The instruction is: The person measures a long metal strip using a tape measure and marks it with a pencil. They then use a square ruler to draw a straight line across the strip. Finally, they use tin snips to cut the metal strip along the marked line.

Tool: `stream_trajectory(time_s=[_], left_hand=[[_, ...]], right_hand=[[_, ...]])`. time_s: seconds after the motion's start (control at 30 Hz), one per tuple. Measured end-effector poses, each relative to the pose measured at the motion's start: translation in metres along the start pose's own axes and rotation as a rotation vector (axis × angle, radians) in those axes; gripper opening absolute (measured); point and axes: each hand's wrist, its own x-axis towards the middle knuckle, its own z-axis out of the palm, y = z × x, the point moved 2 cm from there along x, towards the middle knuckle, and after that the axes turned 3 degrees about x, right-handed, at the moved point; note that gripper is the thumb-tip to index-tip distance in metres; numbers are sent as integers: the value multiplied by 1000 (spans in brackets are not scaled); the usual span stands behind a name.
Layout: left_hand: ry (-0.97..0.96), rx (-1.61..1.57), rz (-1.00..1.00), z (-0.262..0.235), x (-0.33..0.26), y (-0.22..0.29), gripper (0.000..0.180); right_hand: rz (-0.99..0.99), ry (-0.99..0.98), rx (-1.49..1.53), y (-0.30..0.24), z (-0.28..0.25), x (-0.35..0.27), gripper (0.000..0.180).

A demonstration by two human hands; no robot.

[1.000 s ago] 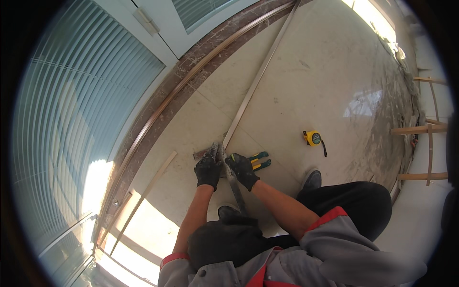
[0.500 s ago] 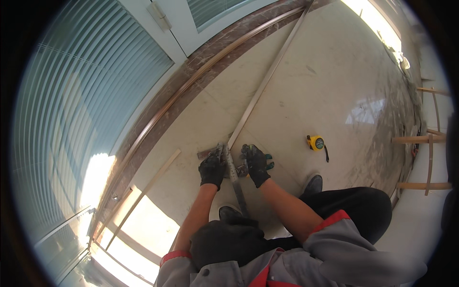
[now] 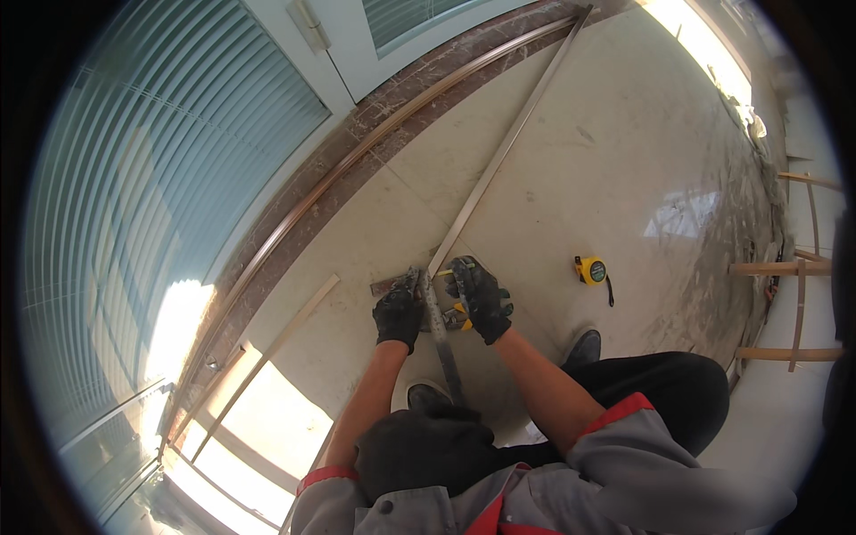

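My left hand (image 3: 399, 314), in a dark work glove, is closed on a metal square, its scale-marked blade (image 3: 438, 332) pointing back toward me. The square's short dark arm (image 3: 383, 287) shows left of the glove. Beside it lies the near end of a long, narrow trim strip (image 3: 499, 156). My right hand (image 3: 480, 299), gloved too, pinches a thin yellowish pencil-like stick (image 3: 445, 272) at that strip end. Partly hidden between the hands, a yellow-and-dark tool (image 3: 462, 316) rests on the floor; its kind cannot be made out.
A yellow tape measure (image 3: 590, 270) lies on the smooth floor to the right. On the left, a thin strip (image 3: 294, 325) reaches into sunlight. A brown stone sill with a metal rail (image 3: 357, 156) runs below the white doors. Wooden frames (image 3: 780, 268) stand at far right.
My right hand has turned and shifted slightly, bringing the yellowish stick over to the strip's end. More of the yellow tool shows below it. My left hand stays nearly still.
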Motion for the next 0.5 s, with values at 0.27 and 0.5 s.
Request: stream_trajectory(time_s=[0.27,0.5], left_hand=[[-53,98,-3,13,0,-10,52],[-63,63,44,8,3,-3,64]], right_hand=[[399,-2,471,38,-14,4,28],[56,-221,-315,89,-13,-12,25]])
